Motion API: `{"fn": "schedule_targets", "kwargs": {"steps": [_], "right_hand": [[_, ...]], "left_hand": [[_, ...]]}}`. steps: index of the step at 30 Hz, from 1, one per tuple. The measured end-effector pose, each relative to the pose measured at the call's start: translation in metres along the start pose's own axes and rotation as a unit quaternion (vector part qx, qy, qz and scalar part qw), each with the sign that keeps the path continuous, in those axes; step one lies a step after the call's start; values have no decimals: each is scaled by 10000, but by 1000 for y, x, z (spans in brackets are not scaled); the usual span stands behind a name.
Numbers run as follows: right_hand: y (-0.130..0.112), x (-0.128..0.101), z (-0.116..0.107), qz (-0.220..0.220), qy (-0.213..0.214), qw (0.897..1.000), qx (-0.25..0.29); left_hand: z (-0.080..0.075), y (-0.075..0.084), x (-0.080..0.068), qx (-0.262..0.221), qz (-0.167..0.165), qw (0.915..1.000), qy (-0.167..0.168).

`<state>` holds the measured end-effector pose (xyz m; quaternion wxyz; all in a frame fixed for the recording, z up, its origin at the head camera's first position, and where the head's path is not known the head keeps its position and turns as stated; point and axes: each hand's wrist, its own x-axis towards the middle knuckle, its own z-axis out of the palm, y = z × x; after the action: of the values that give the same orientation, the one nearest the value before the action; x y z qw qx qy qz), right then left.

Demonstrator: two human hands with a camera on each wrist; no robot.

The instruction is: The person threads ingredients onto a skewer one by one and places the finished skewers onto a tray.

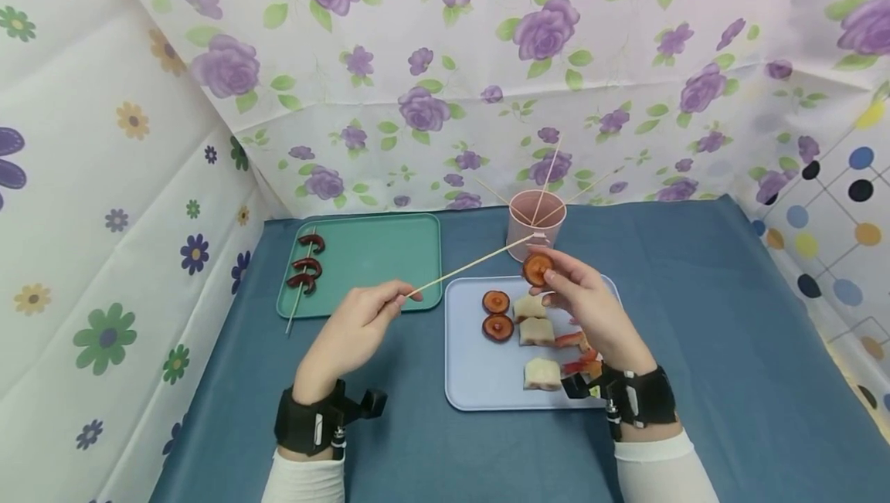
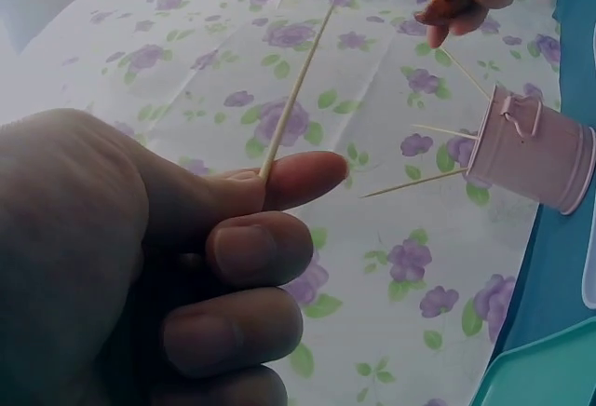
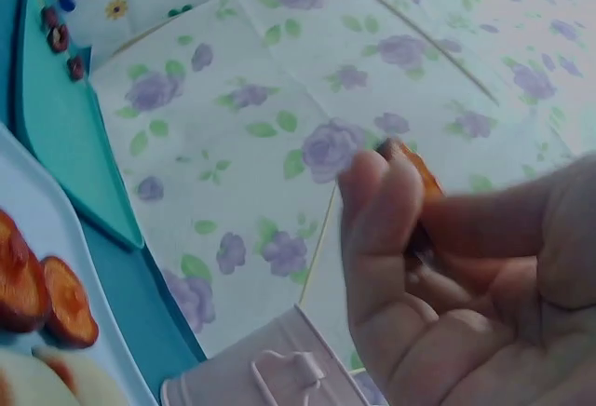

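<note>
Between thumb and forefinger my left hand [image 1: 361, 321] pinches one end of a thin wooden skewer [image 1: 473, 263], which slants up to the right. Its far tip reaches close to the mushroom cap [image 1: 537, 270] that my right hand [image 1: 587, 298] holds by its edge. The cap is round and orange-brown with a dark rim. In the right wrist view the fingers cover much of the mushroom cap [image 3: 424, 178]. Below my right hand lies a pale blue tray [image 1: 480, 387] with two more mushroom caps [image 1: 497, 327], several whitish chunks [image 1: 541, 373] and red-orange shrimp-like pieces [image 1: 580, 364], partly hidden by the hand.
Behind the blue tray stands a pink bucket [image 1: 521, 236] with several skewers leaning out. A green tray [image 1: 375, 263] at the left bears a skewer threaded with dark red curled pieces [image 1: 306, 263]. Flowered cloth [image 1: 431, 140] hangs behind the blue-covered table [image 1: 709, 294].
</note>
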<state>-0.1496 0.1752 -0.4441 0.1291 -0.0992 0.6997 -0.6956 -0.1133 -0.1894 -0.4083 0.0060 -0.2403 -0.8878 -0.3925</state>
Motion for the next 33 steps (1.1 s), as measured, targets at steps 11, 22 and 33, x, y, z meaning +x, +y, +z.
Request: {"fn": "schedule_targets", "kwargs": {"steps": [11, 22, 33], "right_hand": [[-2, 0, 0, -114, 858, 9943, 627], [-1, -2, 3, -341, 1044, 9937, 243], [-4, -3, 5, -395, 1163, 9924, 21]], "left_hand": [[4, 4, 1, 294, 6, 9993, -232], [6, 7, 4, 308, -51, 9985, -445], [8, 6, 3, 274, -172, 9979, -564]]}}
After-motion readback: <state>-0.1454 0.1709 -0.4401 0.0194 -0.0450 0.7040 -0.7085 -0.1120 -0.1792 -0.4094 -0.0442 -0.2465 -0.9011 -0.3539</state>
